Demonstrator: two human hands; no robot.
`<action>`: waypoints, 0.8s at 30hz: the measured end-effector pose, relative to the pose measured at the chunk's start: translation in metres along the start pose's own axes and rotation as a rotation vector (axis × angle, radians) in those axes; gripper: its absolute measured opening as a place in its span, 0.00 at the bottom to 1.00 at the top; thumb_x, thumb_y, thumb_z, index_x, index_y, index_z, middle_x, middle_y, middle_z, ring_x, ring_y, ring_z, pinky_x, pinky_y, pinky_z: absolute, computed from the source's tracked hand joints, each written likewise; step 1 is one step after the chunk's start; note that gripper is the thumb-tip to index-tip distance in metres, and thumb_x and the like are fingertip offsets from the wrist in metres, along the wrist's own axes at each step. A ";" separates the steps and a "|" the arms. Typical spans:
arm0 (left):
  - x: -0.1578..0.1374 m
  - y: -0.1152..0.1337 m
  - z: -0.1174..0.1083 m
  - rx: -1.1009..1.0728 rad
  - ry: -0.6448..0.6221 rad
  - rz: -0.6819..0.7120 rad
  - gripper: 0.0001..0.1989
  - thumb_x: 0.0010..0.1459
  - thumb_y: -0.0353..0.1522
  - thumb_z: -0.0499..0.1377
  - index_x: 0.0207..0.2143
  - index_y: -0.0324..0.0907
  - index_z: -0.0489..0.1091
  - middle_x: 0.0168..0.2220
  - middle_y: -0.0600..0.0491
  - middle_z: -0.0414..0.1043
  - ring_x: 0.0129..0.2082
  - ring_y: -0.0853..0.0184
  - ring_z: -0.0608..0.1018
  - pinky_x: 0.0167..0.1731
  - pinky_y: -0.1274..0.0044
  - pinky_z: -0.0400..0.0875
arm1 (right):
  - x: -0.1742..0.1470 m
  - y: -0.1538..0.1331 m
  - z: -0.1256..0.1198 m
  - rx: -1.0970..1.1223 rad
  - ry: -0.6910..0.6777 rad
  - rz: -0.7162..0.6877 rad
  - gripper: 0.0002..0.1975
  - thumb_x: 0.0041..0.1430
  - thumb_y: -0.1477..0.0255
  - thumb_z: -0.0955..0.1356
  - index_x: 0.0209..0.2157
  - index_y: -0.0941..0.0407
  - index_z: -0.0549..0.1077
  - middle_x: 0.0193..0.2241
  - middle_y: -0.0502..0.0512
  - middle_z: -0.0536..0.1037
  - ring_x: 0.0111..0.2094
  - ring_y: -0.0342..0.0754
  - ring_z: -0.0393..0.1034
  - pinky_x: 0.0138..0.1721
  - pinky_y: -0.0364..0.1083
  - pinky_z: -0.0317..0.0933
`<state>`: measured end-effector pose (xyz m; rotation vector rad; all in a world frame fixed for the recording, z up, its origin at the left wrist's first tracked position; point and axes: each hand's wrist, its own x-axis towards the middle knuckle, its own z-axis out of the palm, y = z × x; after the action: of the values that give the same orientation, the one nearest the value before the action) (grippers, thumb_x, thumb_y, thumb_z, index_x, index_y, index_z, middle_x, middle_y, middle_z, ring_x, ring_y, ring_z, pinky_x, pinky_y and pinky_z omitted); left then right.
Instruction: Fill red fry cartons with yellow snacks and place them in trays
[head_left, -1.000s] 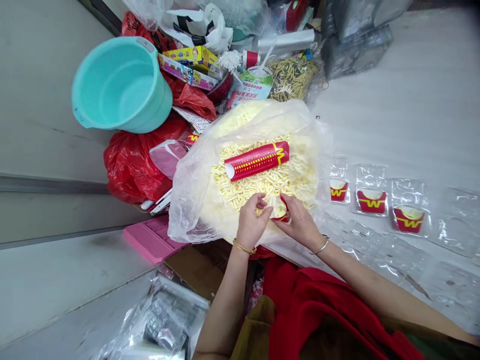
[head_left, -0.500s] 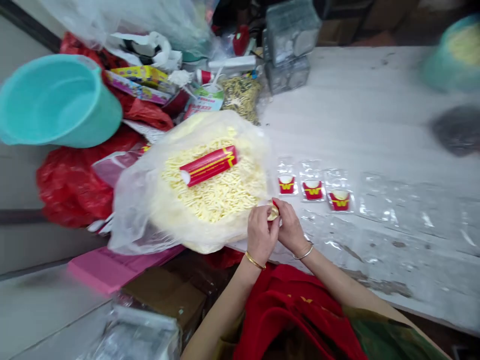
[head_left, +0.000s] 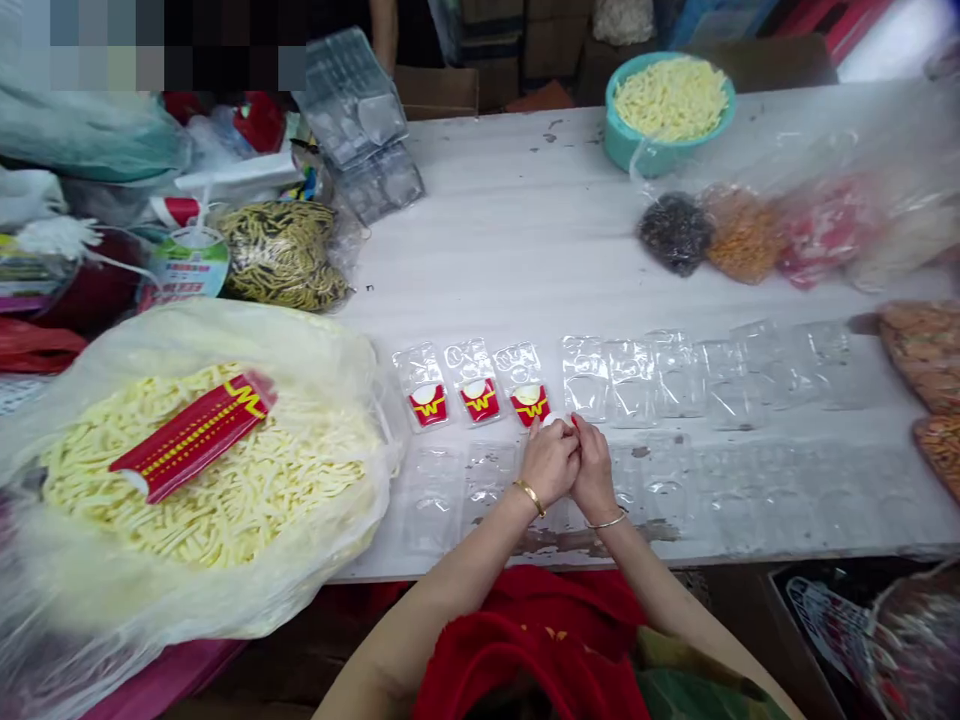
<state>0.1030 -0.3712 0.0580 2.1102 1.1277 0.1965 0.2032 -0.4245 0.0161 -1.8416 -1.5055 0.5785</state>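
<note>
My left hand (head_left: 551, 462) and my right hand (head_left: 592, 458) meet over the table, fingers closed together around a small red-and-white paper fries box, mostly hidden by the fingers. Just beyond them lies a row of clear plastic blister packs, three of which hold a red fries box with a yellow W, such as this filled pack (head_left: 529, 405). Further right, clear packs (head_left: 585, 378) without red boxes continue the row. To the left, a long stack of nested red fries boxes (head_left: 195, 435) rests on pale yellow strips (head_left: 300, 500) in an open plastic bag (head_left: 360, 375).
More clear trays (head_left: 431, 500) line the near table edge. A teal tub (head_left: 626, 150) of yellow strips stands at the far side, near bags of dark (head_left: 675, 235) and orange pieces (head_left: 742, 235). A bag of dark-and-yellow strips (head_left: 281, 255) and clear boxes (head_left: 356, 100) sit back left.
My view has swung right. Both hands have moved from beside the bag's edge to the right, in front of the clear packs, still closed around the small box.
</note>
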 end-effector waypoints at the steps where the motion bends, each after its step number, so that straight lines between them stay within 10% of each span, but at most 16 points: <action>1: 0.014 0.001 0.006 0.004 -0.027 0.024 0.11 0.58 0.29 0.52 0.34 0.43 0.74 0.39 0.50 0.71 0.41 0.64 0.73 0.59 0.59 0.52 | 0.004 0.009 -0.003 0.007 0.030 0.021 0.25 0.60 0.73 0.60 0.60 0.54 0.57 0.48 0.62 0.69 0.48 0.56 0.63 0.50 0.61 0.60; 6: 0.088 -0.010 0.017 0.020 -0.118 0.213 0.12 0.60 0.29 0.51 0.38 0.45 0.75 0.39 0.50 0.72 0.41 0.64 0.72 0.55 0.65 0.58 | 0.023 0.042 -0.010 0.206 0.210 0.313 0.37 0.52 0.68 0.67 0.61 0.52 0.49 0.51 0.63 0.63 0.47 0.54 0.65 0.46 0.57 0.64; 11: 0.142 -0.033 0.021 0.164 -0.251 0.328 0.13 0.59 0.29 0.52 0.41 0.48 0.75 0.41 0.49 0.72 0.44 0.62 0.71 0.56 0.64 0.53 | 0.026 0.076 0.007 0.472 0.189 0.660 0.30 0.49 0.65 0.69 0.51 0.54 0.55 0.30 0.47 0.69 0.29 0.46 0.69 0.36 0.52 0.68; 24: 0.143 -0.066 0.056 0.037 -0.164 0.340 0.14 0.60 0.29 0.52 0.46 0.46 0.71 0.45 0.51 0.74 0.56 0.63 0.66 0.62 0.60 0.44 | 0.035 0.089 0.033 0.583 0.201 0.728 0.22 0.49 0.63 0.69 0.43 0.55 0.59 0.27 0.47 0.71 0.29 0.47 0.70 0.35 0.52 0.68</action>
<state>0.1700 -0.2669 -0.0534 2.2951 0.6779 0.1572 0.2474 -0.3916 -0.0686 -1.8491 -0.4163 1.0014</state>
